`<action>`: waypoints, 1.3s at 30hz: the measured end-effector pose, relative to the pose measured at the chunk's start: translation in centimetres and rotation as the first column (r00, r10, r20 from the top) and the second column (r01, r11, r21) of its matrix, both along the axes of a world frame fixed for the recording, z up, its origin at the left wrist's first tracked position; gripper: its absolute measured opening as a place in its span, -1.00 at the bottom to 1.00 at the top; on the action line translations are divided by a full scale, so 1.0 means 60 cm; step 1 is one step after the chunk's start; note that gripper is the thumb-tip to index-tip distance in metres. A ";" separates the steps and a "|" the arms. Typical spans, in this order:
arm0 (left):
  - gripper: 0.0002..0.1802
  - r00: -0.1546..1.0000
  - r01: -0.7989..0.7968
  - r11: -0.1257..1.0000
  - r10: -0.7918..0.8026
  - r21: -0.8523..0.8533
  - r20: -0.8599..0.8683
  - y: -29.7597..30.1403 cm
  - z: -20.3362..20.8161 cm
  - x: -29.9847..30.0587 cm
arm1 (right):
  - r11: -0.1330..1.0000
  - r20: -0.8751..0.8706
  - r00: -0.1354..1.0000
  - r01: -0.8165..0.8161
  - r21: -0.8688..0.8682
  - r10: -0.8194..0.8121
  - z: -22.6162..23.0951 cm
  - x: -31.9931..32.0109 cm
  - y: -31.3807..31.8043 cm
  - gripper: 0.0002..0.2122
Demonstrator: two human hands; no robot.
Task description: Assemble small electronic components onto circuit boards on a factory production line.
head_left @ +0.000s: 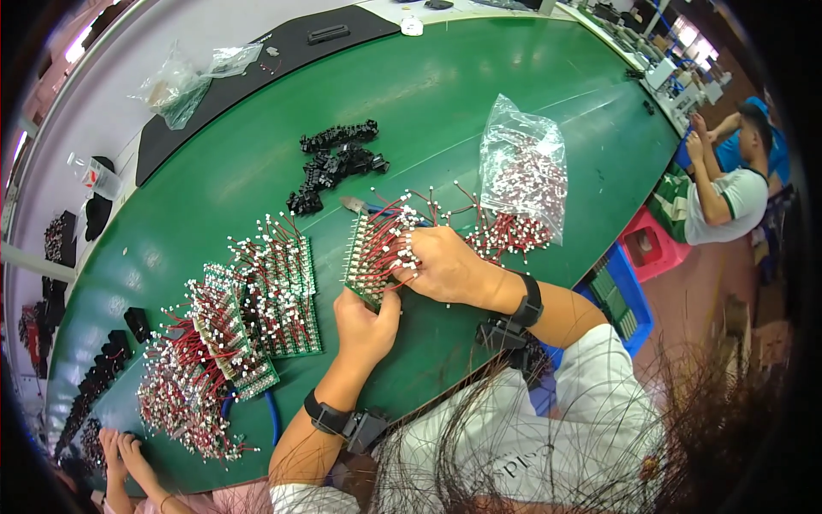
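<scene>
My left hand (366, 324) grips the lower end of a green circuit board panel (354, 257), thumb along its edge. Rows of red wires with white plugs (381, 244) stick out from the panel. My right hand (447, 267) is closed over these wires on the panel's right side, its fingertips partly hidden among them. Behind the panel lies a hand tool with a metal tip (351, 204) and a blue handle, partly covered. To the left, more wired panels (287, 308) lie stacked beside a heap of red wires with white plugs (175, 407).
A clear plastic bag (524, 167) of wires spills onto the green table (411, 94). Black parts (338, 167) lie beyond my hands. At lower left are another person's hands (124, 454). A blue crate (629, 300) and pink stool (651, 244) stand right.
</scene>
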State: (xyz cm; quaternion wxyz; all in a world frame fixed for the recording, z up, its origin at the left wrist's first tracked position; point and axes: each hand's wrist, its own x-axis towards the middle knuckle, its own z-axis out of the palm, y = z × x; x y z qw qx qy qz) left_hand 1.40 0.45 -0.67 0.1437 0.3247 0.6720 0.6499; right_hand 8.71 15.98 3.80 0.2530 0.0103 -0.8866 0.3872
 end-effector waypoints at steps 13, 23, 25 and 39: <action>-0.80 0.998 0.059 0.997 -0.059 -0.043 -0.008 -0.003 0.019 0.001 | 1.000 0.044 0.999 0.021 0.008 -0.021 0.003 0.004 0.003 -0.84; -0.73 0.945 -0.134 0.983 0.090 0.124 0.314 0.003 0.023 -0.017 | 0.998 0.184 0.981 0.065 0.013 -0.066 0.004 0.000 0.024 -0.81; -0.72 0.926 -0.171 0.973 0.104 0.157 0.364 0.002 0.017 -0.017 | 0.998 0.230 0.972 0.054 0.013 -0.055 0.025 0.004 0.027 -0.81; -0.71 0.909 -0.164 0.970 0.077 0.181 0.410 0.005 0.026 -0.015 | 0.963 0.152 0.965 -0.182 -0.200 0.214 0.019 0.000 0.026 -0.87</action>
